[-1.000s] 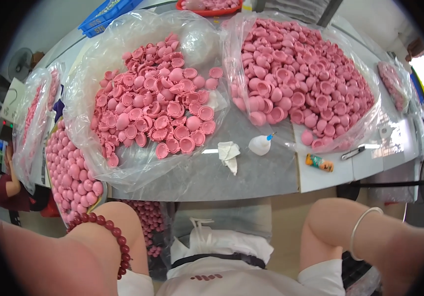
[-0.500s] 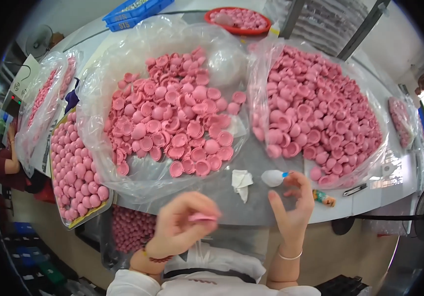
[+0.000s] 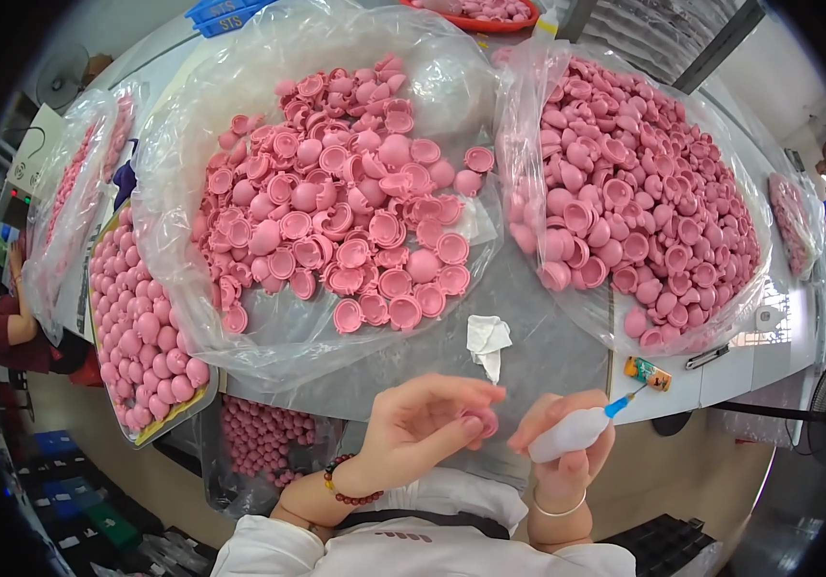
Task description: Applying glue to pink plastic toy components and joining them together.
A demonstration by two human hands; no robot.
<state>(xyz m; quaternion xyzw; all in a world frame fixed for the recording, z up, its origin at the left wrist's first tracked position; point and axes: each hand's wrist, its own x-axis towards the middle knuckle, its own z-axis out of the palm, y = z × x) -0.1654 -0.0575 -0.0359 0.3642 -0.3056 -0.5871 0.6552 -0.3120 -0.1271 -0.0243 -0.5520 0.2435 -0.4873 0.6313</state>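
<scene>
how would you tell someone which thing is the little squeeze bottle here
Start at the grey table with two big clear bags of pink half-shells. Come down past its near edge to the right hand. The squeeze bottle lies in it: small, white, with a blue nozzle, unlike everything pink around it.

Both hands are up close in front of the chest, forearms rising from the lower edge. Left hand (image 3: pixel 420 423) is turned palm-up, fingers curled and stretched toward the right, thumb and fingertips pinching. Right hand (image 3: pixel 567 447) sits just beside it, wrist bent back, fingers wrapped tight in a fist-like grip. The two hands are nearly touching at the fingertips
</scene>
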